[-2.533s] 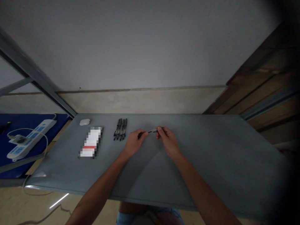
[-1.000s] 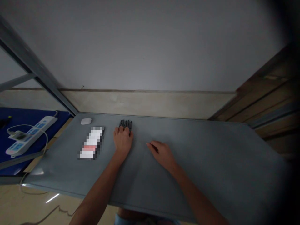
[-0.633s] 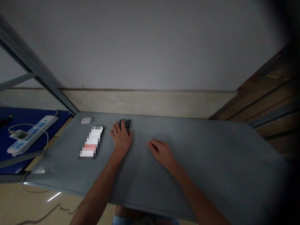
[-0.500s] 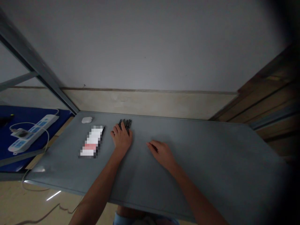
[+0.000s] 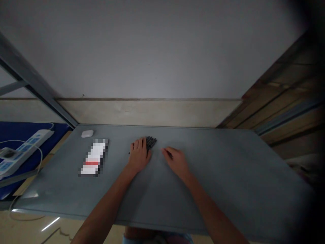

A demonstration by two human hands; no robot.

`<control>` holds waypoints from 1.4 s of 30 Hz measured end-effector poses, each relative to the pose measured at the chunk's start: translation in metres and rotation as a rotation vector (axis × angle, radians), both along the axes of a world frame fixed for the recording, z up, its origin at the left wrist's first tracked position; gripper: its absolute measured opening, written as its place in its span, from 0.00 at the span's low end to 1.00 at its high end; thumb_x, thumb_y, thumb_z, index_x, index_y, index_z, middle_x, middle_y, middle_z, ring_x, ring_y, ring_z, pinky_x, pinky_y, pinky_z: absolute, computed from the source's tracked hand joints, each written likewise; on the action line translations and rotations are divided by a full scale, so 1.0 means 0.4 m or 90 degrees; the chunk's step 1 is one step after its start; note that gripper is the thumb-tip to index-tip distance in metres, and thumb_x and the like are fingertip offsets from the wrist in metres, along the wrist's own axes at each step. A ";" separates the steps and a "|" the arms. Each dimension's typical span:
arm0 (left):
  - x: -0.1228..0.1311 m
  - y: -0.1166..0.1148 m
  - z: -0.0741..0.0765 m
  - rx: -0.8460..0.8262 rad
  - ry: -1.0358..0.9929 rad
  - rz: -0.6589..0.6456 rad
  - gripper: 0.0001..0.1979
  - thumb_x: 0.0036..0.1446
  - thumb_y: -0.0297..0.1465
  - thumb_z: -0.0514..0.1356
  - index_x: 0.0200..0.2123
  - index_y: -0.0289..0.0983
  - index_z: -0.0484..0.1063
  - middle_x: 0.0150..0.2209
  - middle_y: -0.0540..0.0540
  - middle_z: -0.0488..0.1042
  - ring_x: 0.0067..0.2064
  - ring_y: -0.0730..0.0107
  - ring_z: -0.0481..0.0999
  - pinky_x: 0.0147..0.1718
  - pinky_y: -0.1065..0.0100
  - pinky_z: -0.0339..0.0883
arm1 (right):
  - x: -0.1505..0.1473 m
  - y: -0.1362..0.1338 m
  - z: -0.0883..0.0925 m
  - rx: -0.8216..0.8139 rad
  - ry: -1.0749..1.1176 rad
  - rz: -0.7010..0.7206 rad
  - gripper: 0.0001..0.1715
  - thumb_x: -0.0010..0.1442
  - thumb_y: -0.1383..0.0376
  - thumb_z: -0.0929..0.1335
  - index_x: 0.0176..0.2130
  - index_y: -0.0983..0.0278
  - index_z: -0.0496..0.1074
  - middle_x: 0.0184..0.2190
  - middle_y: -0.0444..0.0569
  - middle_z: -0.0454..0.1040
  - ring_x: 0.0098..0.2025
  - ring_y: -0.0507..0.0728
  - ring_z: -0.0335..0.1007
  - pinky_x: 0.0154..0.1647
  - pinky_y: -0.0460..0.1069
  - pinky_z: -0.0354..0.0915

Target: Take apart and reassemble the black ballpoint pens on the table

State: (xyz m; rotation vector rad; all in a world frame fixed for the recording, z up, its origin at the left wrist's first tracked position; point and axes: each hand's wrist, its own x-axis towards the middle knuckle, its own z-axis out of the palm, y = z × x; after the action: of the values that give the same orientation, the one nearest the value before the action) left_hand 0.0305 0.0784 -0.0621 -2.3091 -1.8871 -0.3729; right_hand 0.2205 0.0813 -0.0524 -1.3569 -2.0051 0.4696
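A bunch of dark pens (image 5: 151, 142) lies on the grey table (image 5: 228, 169), a little back from the middle. My left hand (image 5: 138, 155) rests palm down on their near ends with its fingers stretched flat, so only the far tips of the pens show. My right hand (image 5: 176, 161) lies on the table just right of the pens. Its fingers are curled together, and a small dark sliver shows at the thumb; I cannot make out what it is.
A flat white-and-red object (image 5: 93, 158) and a small white case (image 5: 87, 134) lie at the table's left. A white power strip (image 5: 17, 152) with a cable sits on a blue surface beyond the left edge. A wall closes the back, with wooden planks at the right.
My left hand and the pens under it have slid to the right, closer to my right hand. My right hand has hardly moved. Earlier, both hands held one pen.
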 end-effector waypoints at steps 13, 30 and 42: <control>0.063 -0.041 0.014 -0.045 0.009 -0.252 0.32 0.60 0.35 0.51 0.66 0.29 0.52 0.61 0.34 0.63 0.59 0.49 0.62 0.59 0.50 0.53 | 0.024 0.059 -0.053 -0.175 0.623 -0.188 0.27 0.62 0.44 0.59 0.36 0.58 0.74 0.41 0.52 0.77 0.45 0.60 0.73 0.51 0.58 0.67; 0.068 -0.039 -0.011 -0.014 0.046 -0.223 0.31 0.62 0.32 0.47 0.67 0.27 0.49 0.67 0.35 0.56 0.67 0.52 0.55 0.65 0.51 0.47 | -0.023 0.034 -0.056 -0.281 0.829 -0.011 0.30 0.62 0.40 0.59 0.48 0.53 0.76 0.58 0.44 0.71 0.65 0.57 0.57 0.70 0.56 0.44; 0.061 -0.036 -0.026 0.010 0.076 -0.237 0.31 0.63 0.29 0.47 0.68 0.27 0.46 0.68 0.34 0.52 0.70 0.55 0.48 0.66 0.50 0.48 | -0.008 0.045 -0.031 -0.293 0.820 -0.011 0.37 0.61 0.36 0.53 0.48 0.51 0.76 0.61 0.42 0.68 0.68 0.56 0.53 0.70 0.57 0.45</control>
State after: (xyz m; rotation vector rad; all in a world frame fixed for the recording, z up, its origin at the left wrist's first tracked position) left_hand 0.0548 0.0641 -0.0725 -2.6049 -1.3944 -0.2781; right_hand 0.2174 0.0995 -0.0650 -0.8608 -0.8230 1.4077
